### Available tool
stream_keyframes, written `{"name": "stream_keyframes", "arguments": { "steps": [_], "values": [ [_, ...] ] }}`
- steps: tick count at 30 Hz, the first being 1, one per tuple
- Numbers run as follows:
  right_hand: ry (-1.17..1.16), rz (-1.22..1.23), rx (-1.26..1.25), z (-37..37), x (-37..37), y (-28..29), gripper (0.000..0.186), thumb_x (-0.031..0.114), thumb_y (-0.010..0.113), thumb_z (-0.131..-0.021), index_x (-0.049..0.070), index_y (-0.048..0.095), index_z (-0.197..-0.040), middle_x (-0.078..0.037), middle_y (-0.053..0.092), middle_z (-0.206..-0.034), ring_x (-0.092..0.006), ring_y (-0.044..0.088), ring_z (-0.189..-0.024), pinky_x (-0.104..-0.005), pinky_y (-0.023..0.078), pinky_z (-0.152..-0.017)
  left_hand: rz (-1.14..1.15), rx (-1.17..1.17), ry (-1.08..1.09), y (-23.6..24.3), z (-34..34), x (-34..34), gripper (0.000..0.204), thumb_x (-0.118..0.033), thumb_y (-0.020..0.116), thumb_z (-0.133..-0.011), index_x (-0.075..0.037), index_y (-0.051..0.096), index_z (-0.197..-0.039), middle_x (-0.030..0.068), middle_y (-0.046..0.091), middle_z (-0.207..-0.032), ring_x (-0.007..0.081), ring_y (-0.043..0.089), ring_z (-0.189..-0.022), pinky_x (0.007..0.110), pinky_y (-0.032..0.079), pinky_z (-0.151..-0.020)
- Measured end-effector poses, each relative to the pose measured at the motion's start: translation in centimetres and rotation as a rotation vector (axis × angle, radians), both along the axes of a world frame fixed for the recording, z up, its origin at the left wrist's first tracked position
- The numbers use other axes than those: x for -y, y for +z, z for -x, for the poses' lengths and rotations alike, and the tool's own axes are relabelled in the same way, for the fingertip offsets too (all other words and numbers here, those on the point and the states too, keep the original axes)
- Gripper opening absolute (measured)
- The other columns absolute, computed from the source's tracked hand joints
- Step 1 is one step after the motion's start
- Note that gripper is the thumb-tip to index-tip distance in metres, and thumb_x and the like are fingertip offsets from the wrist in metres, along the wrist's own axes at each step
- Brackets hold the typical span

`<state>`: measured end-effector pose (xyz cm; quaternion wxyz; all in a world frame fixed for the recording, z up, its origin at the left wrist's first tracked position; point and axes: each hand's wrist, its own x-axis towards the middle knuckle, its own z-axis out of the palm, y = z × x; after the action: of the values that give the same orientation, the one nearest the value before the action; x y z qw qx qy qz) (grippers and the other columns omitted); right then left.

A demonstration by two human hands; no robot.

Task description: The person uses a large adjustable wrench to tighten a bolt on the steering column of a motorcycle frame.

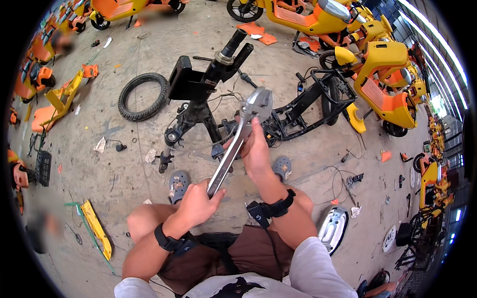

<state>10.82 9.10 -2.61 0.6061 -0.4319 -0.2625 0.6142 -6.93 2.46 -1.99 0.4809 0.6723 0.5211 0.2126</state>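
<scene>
A large silver adjustable wrench [230,160] slants upward in front of me, held in both hands. My left hand [198,201] is wrapped round the lower end of its handle. Close below the wrench's head, my right hand [255,149] grips the neck, with the thumb near the jaw. Just beyond stands a stripped black scooter frame [199,111], its steering tube and metal collar [224,57] tilted up to the right. The wrench head appears apart from the collar. The rear part of the frame [303,104] stretches to the right, with loose cables around it.
A black tyre [143,96] lies left of the frame. Yellow-and-orange scooters [380,89] stand along the back and right. A yellow panel [97,229], a silver-and-black oval part [333,227], cables and scraps litter the concrete floor. Another person's leg [381,290] shows at the lower right.
</scene>
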Motion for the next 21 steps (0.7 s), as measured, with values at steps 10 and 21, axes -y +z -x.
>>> {"name": "stream_keyframes", "arguments": {
  "steps": [10,21],
  "values": [
    [-0.033,-0.007,0.079,-0.7,-0.1,0.5,0.067,0.059,0.038,-0.096,-0.002,0.062,-0.106,-0.010,0.064,-0.070,-0.0204,0.066,-0.064,-0.0315,0.054,-0.062,0.227,0.080,-0.028,2.2,-0.2,0.0,0.030,-0.019,0.067,-0.088,0.003,0.054,-0.073,0.0055,0.053,-0.046,0.0115,0.052,-0.038,0.029,0.041,-0.037],
    [-0.041,-0.006,0.071,-1.7,0.2,0.5,0.062,0.056,0.040,-0.096,-0.003,0.059,-0.104,-0.011,0.065,-0.091,-0.0189,0.064,-0.069,-0.0350,0.056,-0.061,0.043,0.018,-0.050,0.0,-0.3,0.9,0.031,-0.018,0.067,-0.089,0.001,0.052,-0.069,0.0043,0.052,-0.046,0.0108,0.052,-0.039,0.028,0.040,-0.038]
  ]
}}
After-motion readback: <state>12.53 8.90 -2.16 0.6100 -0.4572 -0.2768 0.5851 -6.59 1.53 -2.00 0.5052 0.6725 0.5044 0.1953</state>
